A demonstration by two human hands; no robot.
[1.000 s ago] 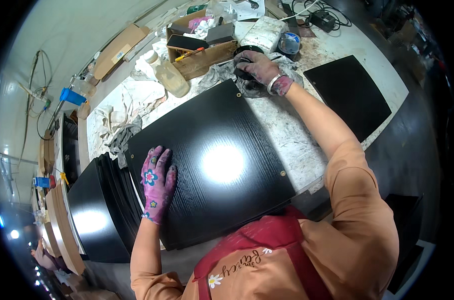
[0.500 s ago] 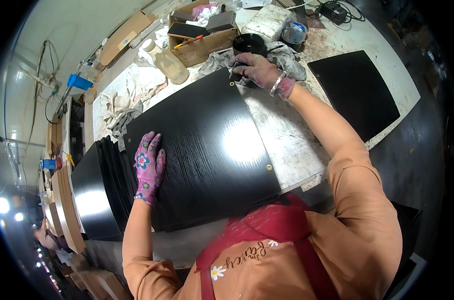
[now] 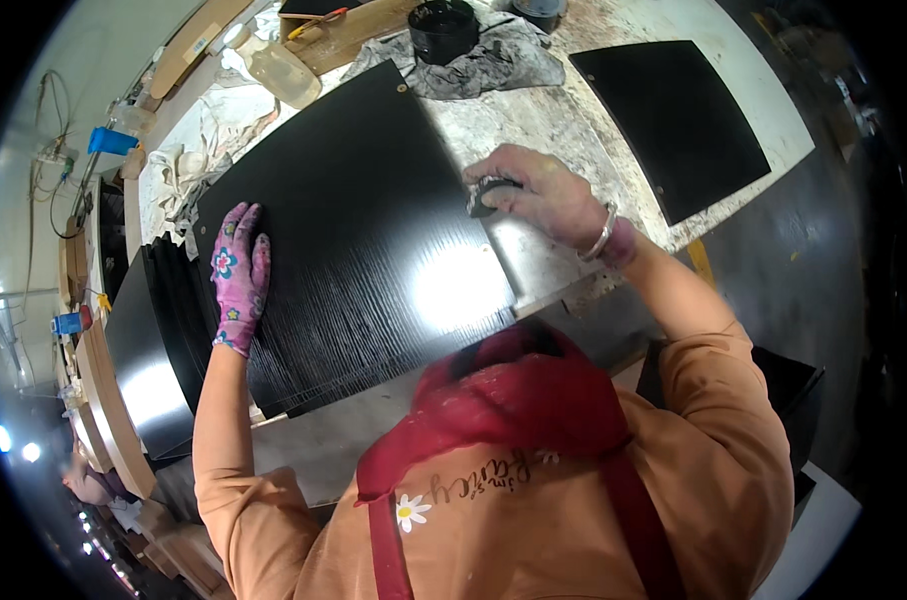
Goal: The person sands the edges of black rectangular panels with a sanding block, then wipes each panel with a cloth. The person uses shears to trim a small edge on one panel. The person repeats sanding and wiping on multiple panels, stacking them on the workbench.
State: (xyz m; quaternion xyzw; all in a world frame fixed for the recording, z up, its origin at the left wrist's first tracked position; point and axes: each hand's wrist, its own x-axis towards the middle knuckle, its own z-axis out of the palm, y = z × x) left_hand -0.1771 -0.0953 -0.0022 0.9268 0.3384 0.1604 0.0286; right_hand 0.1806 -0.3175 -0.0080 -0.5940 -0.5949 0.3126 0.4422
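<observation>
Left hand flat on one black panel, right hand grip clamped on one dark pad

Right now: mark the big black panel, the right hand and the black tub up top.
big black panel [image 3: 353, 230], head view, bare middle of its face.
right hand [image 3: 543, 195], head view, back of the hand.
black tub [image 3: 443, 28], head view, its side wall.

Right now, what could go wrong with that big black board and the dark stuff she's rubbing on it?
1. The large black wood-grain panel juts past the speckled worktable toward the person; only the left hand in its flowered pink glove presses it flat, so it might slide.
2. The bare right hand grips a small dark pad, so it may get stained.
3. The round black pot sits close behind the panel and could be knocked.
</observation>
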